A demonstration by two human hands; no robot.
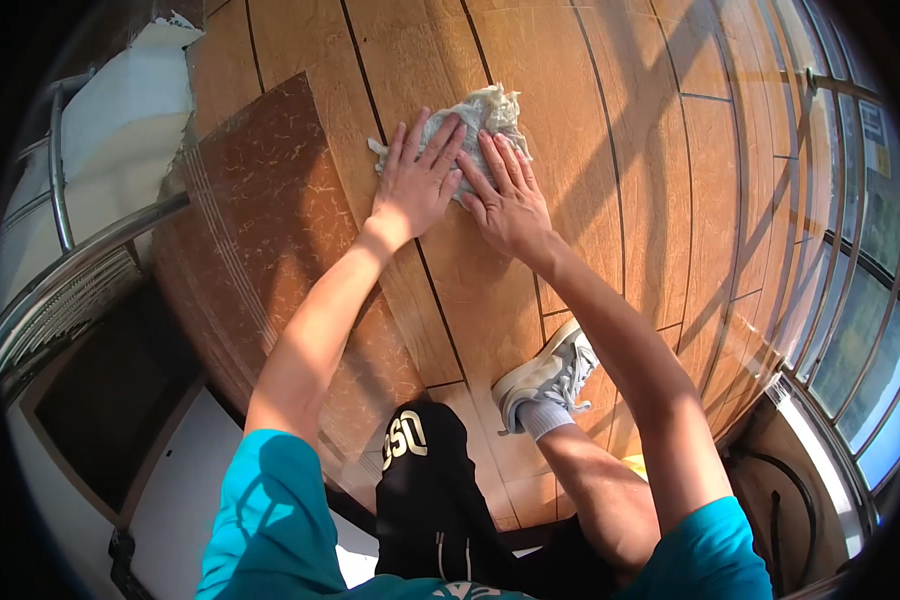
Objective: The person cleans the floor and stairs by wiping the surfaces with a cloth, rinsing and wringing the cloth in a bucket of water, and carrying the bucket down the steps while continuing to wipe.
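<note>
I had both palms flat on a crumpled pale rag [480,112] that lay on the wooden floor [590,170]. My left hand [418,180] pressed down on the rag's left part, fingers spread and straight, gripping nothing. My right hand [508,198] lay just beside it, fingers likewise stretched over the cloth, thumbs nearly touching. A dark brown stone step [270,210] ran to the left, and my white sneaker [545,378] stood on the boards below my arms.
</note>
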